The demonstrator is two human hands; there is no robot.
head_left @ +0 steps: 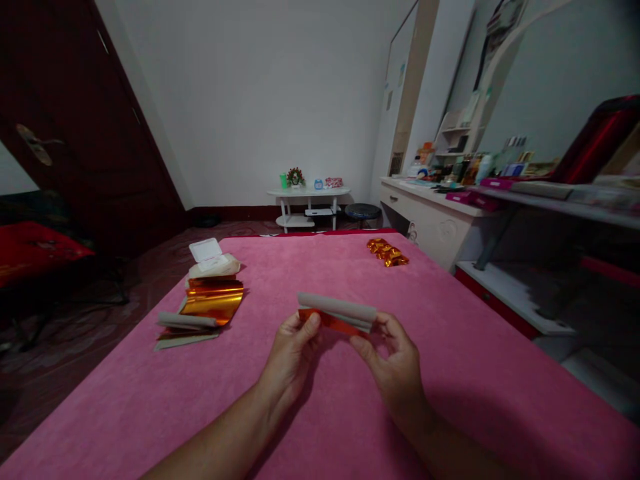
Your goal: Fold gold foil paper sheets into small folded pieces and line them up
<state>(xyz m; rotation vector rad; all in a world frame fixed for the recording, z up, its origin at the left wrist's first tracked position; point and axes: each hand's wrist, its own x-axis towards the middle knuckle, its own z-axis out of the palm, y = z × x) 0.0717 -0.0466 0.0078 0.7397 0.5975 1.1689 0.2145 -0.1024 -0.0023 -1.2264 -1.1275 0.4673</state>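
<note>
A partly rolled sheet of paper (337,308), grey on one face and shiny orange foil on the other, is stretched between my hands above the pink cloth. My left hand (300,340) pinches its left end, thumb on the orange strip. At the right end, my right hand (393,353) grips it between thumb and fingers. To the left lie more foil sheets (215,300), orange-gold and curled, with grey paper rolls (186,321) in front of them. Several folded gold foil pieces (387,253) sit together at the far right of the cloth.
A pink cloth (270,420) covers the surface before me. An open white box (206,251) and a pale plastic bag (216,265) lie at its far left. Beyond stand a small white table (307,193), a round stool (363,211) and, at right, a cluttered dresser (430,195).
</note>
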